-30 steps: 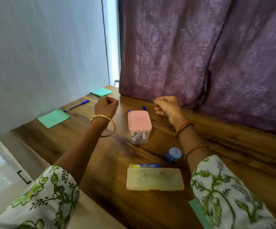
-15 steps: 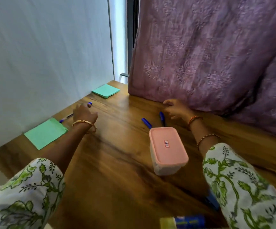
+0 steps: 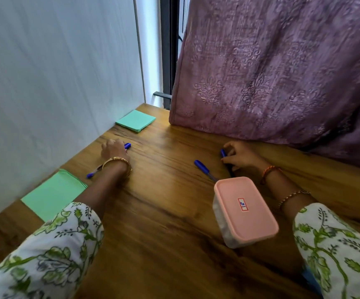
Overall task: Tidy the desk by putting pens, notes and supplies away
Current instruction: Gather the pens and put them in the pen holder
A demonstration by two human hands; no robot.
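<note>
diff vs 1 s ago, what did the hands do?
Both went from raised fists to pens. Left hand reached out left and now grips the pen by the wall. Right hand dropped forward and pinches a second pen. Third pen, pink-lidded box and green notes unmoved on the desk.

There are three blue pens on the counter (image 3: 164, 212): the first pen (image 3: 127, 145) lies under the left hand (image 3: 114, 149), the second pen (image 3: 202, 167) lies free in the middle, and the third pen (image 3: 223, 152) is at the fingers of the right hand (image 3: 240, 155). There are two green pads of notes: the near pad (image 3: 53, 194) and the far pad (image 3: 136, 121), both beside the wall. There is one box with a pink lid (image 3: 245, 209). Two hands are visible, and each wrist carries bangles.
</note>
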